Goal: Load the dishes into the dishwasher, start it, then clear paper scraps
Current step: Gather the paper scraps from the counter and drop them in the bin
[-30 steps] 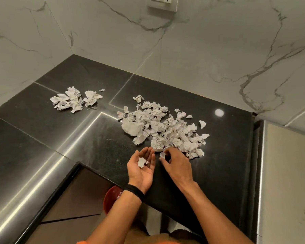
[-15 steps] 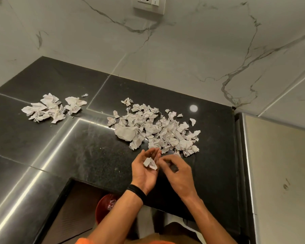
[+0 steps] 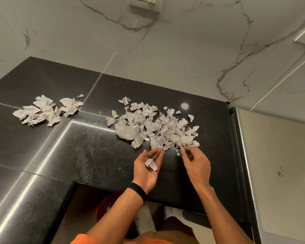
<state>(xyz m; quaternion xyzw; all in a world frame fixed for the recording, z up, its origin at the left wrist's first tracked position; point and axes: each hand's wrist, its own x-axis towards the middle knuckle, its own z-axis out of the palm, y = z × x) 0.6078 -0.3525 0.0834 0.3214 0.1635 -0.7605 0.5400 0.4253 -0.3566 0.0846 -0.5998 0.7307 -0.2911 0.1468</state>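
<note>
— Since half a second ago, our right hand has left the left palm and gone back to the near edge of the pile.
— Yes. Its fingers are narrow, thumb and forefinger pinching one scrap right at the pile's edge.
— Our left hand lies palm up just beside it. Its fingers are loosely spread, and a few scraps rest in the palm.
— And around us?
— A small pile sits well apart to the left on the black desk. We wear a black band on the left wrist.
— Our left forearm covers part of the red bin below the desk edge, and we cannot make out its inside. The socket is cut off at the top.
</note>
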